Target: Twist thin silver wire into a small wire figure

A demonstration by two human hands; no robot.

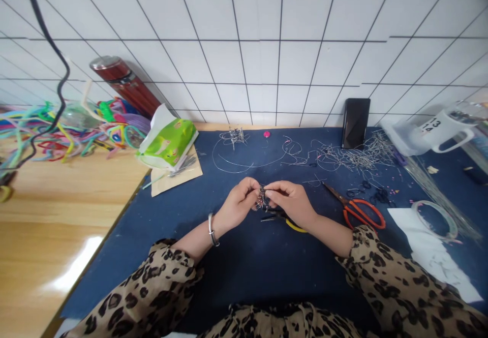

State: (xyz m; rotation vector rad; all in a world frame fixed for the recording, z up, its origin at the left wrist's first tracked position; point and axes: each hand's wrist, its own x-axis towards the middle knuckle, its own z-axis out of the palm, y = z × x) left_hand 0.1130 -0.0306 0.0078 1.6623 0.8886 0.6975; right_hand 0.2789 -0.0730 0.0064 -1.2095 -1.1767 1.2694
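Over the dark blue mat [244, 262], my left hand [239, 202] and my right hand [292, 202] meet, both closed in a pinch. Between their fingertips is a small dark wire piece [262, 201], partly hidden by the fingers. Under my right hand lie pliers with a yellow handle [295, 225], their dark jaws pointing left. Scissors with orange handles [364, 212] rest to the right of that hand. Farther back stands a small wire figure [236, 135], with a long thin wire [244, 169] curving in front of it.
A black phone [356, 123] leans on the tiled wall behind tangled wire [354, 159]. At right are a white mug [438, 129], a clear ring-shaped coil [453, 223] and white paper [430, 256]. A green tissue pack [170, 142], red flask [127, 84] and colored pipe cleaners [64, 137] sit left.
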